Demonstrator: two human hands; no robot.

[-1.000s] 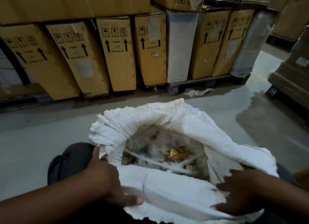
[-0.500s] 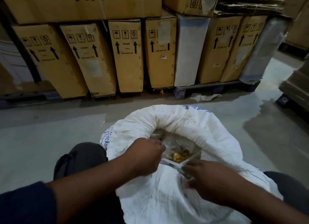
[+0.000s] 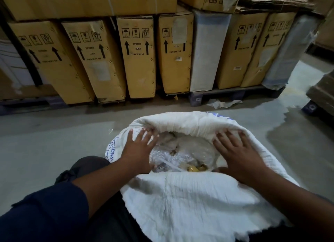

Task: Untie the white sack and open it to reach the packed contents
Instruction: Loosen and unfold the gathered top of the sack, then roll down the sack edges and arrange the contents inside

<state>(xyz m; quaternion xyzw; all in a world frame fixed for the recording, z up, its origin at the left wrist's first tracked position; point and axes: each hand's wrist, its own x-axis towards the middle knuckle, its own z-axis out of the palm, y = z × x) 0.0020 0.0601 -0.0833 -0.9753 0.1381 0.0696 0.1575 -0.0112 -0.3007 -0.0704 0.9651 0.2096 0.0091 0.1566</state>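
The white sack (image 3: 195, 202) stands between my knees with its mouth wide and its rim rolled outward. Inside lies a clear plastic inner bag (image 3: 182, 151) with small gold-coloured items (image 3: 196, 168) showing near the front, and a white strap crosses it. My left hand (image 3: 138, 151) lies flat with fingers spread, fingertips on the far-left rim of the mouth. My right hand (image 3: 240, 155) is spread the same way on the far-right rim. Neither hand is closed around anything.
A row of upright cardboard boxes (image 3: 137, 57) on pallets stands along the far side of the grey floor (image 3: 45, 142). A scrap of white wrapping (image 3: 224, 103) lies by a pallet. A wet patch (image 3: 298, 133) spreads at right near another pallet stack (image 3: 321, 95).
Both hands left the strap at the middle of the mouth and moved outward and forward to the far rim. The mouth of the sack is wider now.
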